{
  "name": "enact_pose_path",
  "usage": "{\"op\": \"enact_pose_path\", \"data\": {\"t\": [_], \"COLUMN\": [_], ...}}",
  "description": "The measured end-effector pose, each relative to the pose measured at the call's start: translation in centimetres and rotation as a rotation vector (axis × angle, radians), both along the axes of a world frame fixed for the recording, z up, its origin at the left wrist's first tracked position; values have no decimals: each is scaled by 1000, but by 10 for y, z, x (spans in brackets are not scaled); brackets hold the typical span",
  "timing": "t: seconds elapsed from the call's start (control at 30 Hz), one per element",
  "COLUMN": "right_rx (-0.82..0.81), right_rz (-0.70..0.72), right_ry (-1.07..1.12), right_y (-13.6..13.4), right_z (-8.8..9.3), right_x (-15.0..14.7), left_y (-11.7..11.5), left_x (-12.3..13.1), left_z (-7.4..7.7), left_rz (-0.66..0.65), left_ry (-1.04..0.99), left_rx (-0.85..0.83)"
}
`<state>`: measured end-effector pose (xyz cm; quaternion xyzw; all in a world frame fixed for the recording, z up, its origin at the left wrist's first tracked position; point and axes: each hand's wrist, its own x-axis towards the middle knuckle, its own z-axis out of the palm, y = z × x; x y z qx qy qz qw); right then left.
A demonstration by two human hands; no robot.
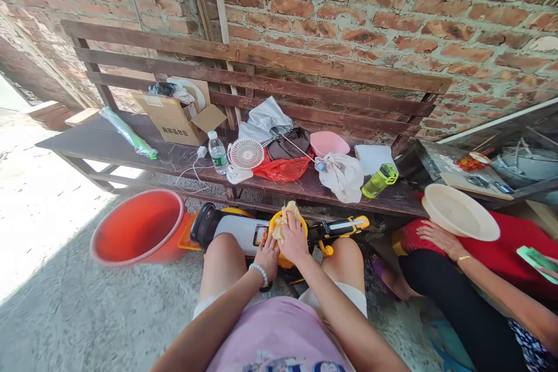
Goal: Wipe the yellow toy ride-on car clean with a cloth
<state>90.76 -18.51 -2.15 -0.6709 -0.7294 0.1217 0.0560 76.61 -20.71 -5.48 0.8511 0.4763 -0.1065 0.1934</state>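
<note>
A yellow, white and black toy vehicle (238,229) lies on the ground between my knees, in front of a wooden bench (108,145). My right hand (293,239) presses a beige cloth (288,212) onto the toy's yellow round part (275,222), fingers closed on the cloth. My left hand (267,256), with a white bead bracelet on the wrist, rests against the toy just left of that part, fingers curled on it.
An orange basin (139,226) sits on the ground at left. The bench carries a cardboard box (176,119), water bottle (217,153), small white fan (244,157), red bag (283,168), pink bowl (328,142), green bottle (380,180). Another person sits at right, hand (440,237) by a cream plate (460,212).
</note>
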Motion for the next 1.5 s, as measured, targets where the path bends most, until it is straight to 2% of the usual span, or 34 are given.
{"op": "enact_pose_path", "data": {"t": [0.1, 0.23, 0.37, 0.53, 0.63, 0.73, 0.87, 1.0, 1.17, 1.3, 1.4, 1.5], "right_rx": [-68, -106, -101, -161, -181, -168, -167, -193, -214, -99, -111, -140], "right_rz": [170, 187, 138, -45, -124, -148, -110, -27, 7, 64, 128, 176], "right_ry": [40, 9, -48, -140, -185, -220, -227, -156, 43, 91, 81, 45], "right_y": [14, 35, 51, 63, 51, 21, -22, -45, -46, -32, -24, -27], "right_z": [-1, -8, -9, 0, 3, 1, -7, -11, -3, 5, 2, -8], "right_x": [-5, 5, 9, 18, 29, 35, 28, 9, -2, -7, -7, 4], "left_y": [-2, -1, 1, 1, 1, -1, -5, -5, 3, 11, 11, 7], "left_x": [0, 1, 2, 3, 5, 7, 9, 9, 2, -4, -8, -10], "left_z": [2, -2, -8, -12, -15, -17, -20, -24, -21, -16, -16, -18], "left_rz": [-8, -18, -28, -40, -29, -14, 11, 20, 33, 82, 129, 129], "left_ry": [11, 41, 87, 105, 91, 60, 9, -39, -116, -211, -245, -240], "left_rx": [20, 33, 21, 33, 30, 35, 44, 42, 30, 25, 10, -16]}}
